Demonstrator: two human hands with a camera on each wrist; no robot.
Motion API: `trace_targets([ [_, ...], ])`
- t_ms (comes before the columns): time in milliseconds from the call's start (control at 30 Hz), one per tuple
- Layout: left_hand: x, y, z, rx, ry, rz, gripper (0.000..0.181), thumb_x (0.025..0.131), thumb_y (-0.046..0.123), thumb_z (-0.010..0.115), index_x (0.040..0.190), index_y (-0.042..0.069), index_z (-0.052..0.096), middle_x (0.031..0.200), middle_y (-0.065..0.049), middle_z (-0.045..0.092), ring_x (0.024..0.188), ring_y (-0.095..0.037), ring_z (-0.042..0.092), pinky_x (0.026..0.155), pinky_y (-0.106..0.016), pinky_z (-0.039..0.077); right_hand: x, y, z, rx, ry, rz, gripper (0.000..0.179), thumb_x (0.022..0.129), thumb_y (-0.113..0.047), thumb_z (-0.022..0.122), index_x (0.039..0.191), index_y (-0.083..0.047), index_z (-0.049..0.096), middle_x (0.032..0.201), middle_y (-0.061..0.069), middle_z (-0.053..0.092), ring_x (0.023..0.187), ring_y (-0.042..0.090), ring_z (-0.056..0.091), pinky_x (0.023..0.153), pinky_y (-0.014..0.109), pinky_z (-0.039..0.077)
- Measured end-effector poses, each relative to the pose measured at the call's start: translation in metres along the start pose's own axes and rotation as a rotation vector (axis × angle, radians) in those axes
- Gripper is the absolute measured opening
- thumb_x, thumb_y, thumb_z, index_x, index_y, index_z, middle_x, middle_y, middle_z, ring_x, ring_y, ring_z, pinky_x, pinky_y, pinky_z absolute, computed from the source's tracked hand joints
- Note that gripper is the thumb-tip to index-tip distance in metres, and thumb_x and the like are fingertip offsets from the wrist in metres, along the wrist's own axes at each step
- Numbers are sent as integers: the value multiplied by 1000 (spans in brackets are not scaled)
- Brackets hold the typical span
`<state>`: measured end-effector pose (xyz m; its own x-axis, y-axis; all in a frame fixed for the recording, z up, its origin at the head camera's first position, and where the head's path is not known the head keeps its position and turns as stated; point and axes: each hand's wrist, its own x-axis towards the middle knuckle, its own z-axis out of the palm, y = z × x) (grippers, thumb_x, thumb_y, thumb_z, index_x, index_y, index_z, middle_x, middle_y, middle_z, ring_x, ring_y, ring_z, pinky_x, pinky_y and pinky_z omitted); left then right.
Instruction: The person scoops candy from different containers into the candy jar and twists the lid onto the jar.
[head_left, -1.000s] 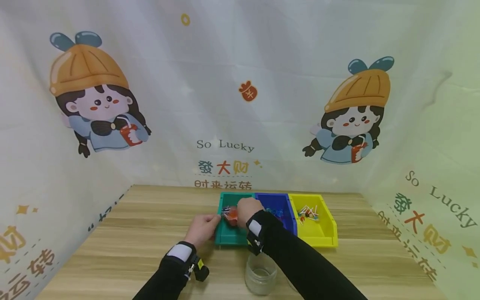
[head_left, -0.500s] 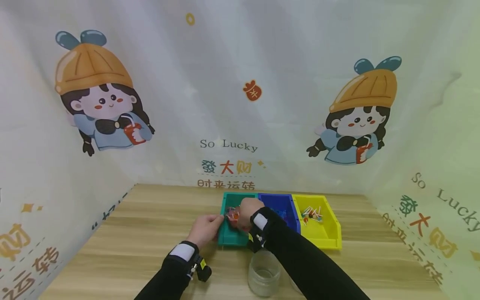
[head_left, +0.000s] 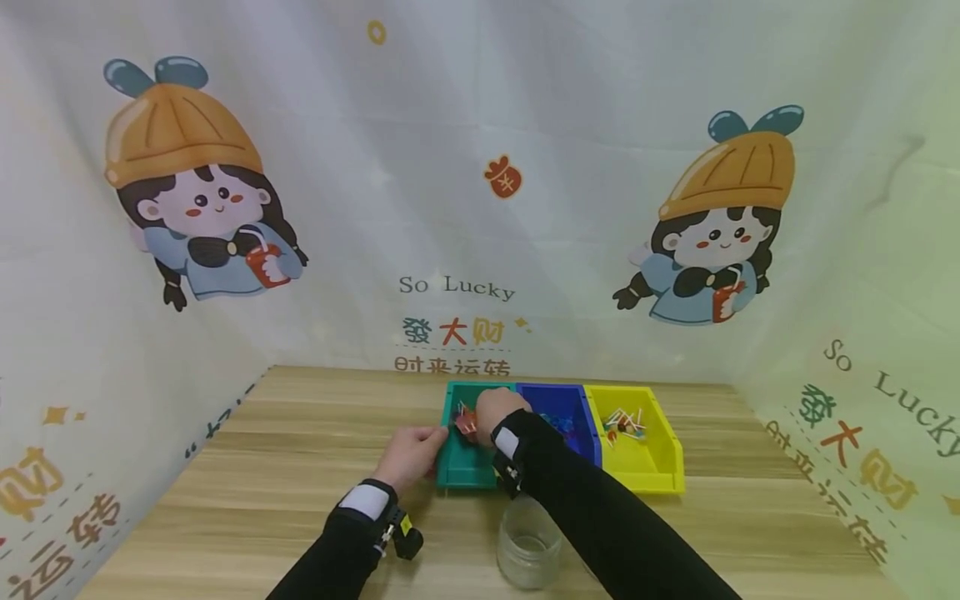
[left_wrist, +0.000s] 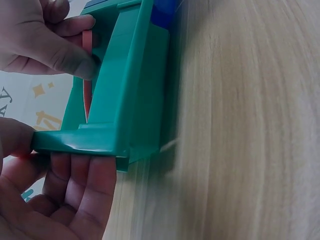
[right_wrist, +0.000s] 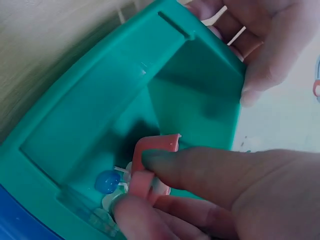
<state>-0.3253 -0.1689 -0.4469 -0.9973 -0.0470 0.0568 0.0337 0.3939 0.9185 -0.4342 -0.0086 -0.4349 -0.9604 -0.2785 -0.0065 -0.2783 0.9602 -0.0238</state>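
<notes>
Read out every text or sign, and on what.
"So Lucky": back curtain, right curtain
"發大财": same two
"时来运转": back curtain, cut off below; right curtain, blurred
"财": left curtain
"运转": left curtain
Unreadable: sign on red pouch; left curtain's steep lettering
Bins, jar: none seen

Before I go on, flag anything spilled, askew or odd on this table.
One small thing: a pale, stick-like sliver shows outside the green bin, by its front left corner, whereas white sticks sit inside the yellow bin. It's too small to identify. Nothing else stands out.
</notes>
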Motion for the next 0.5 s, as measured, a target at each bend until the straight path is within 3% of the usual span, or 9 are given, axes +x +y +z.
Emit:
trace_targets([
  [233,0,-1,2,17,-1,14,38,112,22,58,96,-6,78,75,-3,65,71,-13,64,65,-33,62,9,-4,11,13,-11,35,23,93,-35,83,91,-13,81,99,10,82,85,27,77,72,45,66],
  [367,-2,-3,4,6,-13,12,38,113,22,57,93,-5,76,74,-1,62,72,-14,64,66,-34,62,16,-2,21,13,3,28,24,92,-36,84,86,-14,78,96,8,81,83,25,76,73,45,66],
  [400,-2,-3,4,1,-12,10,38,113,22,57,96,-4,78,73,0,62,72,-14,63,67,-35,63,15,-2,20,14,11,22,26,92,-37,82,84,-14,77,94,8,81,82,24,74,74,45,65],
  [500,-3,-3,3,-15,-14,6,36,113,21,57,105,-5,80,74,-1,64,71,-13,63,68,-37,65,-14,-9,-8,32,22,14,25,94,-31,82,80,-12,75,90,7,80,81,22,74,75,42,65],
])
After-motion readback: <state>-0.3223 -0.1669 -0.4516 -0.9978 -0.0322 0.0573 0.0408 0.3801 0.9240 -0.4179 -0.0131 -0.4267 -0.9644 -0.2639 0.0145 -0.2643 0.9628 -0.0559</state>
